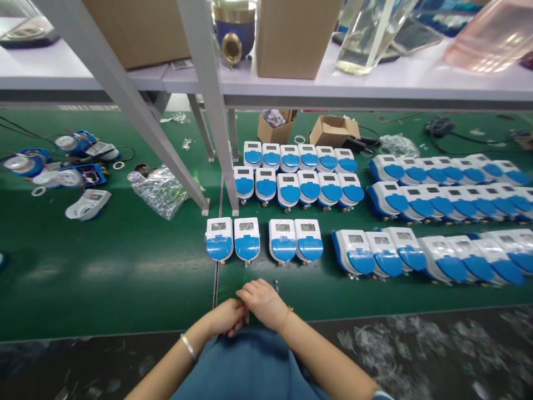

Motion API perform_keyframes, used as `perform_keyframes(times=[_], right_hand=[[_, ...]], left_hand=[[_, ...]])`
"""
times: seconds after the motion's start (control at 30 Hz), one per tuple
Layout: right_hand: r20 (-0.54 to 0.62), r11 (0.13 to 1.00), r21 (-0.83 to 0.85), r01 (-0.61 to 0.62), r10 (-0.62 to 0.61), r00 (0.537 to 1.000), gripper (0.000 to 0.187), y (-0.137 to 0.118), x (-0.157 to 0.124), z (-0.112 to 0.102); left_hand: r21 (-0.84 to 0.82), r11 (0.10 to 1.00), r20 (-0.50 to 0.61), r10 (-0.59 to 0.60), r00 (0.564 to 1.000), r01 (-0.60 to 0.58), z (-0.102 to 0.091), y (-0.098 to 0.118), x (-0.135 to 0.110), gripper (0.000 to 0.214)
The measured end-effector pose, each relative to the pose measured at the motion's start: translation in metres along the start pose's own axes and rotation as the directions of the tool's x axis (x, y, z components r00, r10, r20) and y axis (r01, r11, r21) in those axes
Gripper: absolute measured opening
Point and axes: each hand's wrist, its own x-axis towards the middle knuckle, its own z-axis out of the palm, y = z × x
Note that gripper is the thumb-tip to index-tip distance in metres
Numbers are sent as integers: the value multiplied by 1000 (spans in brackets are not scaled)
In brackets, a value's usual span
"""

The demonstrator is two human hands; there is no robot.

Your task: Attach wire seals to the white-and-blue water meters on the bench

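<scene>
My left hand (227, 318) and my right hand (263, 301) meet at the near edge of the green table (125, 272), just above my lap. Both have their fingers curled together and the right one lies partly over the left. What they pinch is too small to make out; a tiny dark bit lies by the right fingertips. A silver bracelet (188, 346) is on my left wrist. Directly beyond the hands stands a row of white-and-blue meters (264, 240), a short way from the fingers.
More rows of meters (297, 175) fill the middle and right (449, 191). Grey shelf legs (212, 111) slant down to the table. A plastic bag of parts (164, 191) and loose meter pieces (62, 166) lie left. Small cardboard boxes (333, 130) sit at the back.
</scene>
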Motion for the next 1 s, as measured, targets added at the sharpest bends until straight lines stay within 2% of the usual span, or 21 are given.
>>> perform_keyframes(times=[0.03, 0.1, 0.17, 0.2, 0.27, 0.33, 0.47, 0.53, 0.6, 0.77, 0.9, 1.0], right_hand=[[-12, 1000, -3, 19, -19, 1000, 22, 1, 2, 3], [-89, 1000, 26, -15, 17, 996, 21, 4, 5, 7], [-211, 984, 114, -137, 159, 965, 21, 8, 6, 9], [-268, 959, 184, -215, 260, 928, 21, 10, 7, 10], [-339, 874, 351, -336, 454, 824, 21, 12, 12, 12], [-352, 771, 517, -371, 587, 729, 20, 10, 22, 17], [-240, 490, 785, -379, 804, 544, 19, -8, 52, 34], [-174, 376, 850, -370, 862, 476, 20, -17, 65, 43], [-176, 373, 853, -364, 864, 472, 19, -22, 74, 50], [-305, 574, 725, -380, 763, 571, 13, -24, 80, 55], [-380, 680, 623, -385, 695, 611, 12, -24, 81, 54], [-396, 725, 567, -391, 656, 642, 13, -24, 83, 54]], left_hand=[[31, 999, -9, 32, 999, -32, -2, 1, -5, 48], [21, 993, -101, 114, 988, -112, -8, 3, -16, 49], [-40, 980, -209, 181, 961, -193, -15, 1, -27, 50], [-81, 972, -238, 197, 951, -221, -18, -1, -32, 51], [-184, 952, -246, 198, 949, -246, -23, -10, -40, 53], [-319, 918, -262, 153, 953, -235, -27, -22, -40, 54], [-615, 769, -324, -49, 945, -172, -36, -40, -18, 43], [-704, 686, -348, -110, 931, -182, -44, -42, -1, 30], [-752, 624, -375, -143, 916, -211, -53, -39, 14, 22], [-780, 553, -433, -140, 891, -292, -74, -25, 37, 25], [-768, 550, -451, -101, 887, -328, -82, -19, 43, 22], [-754, 564, -459, -85, 885, -337, -83, -16, 44, 20]])
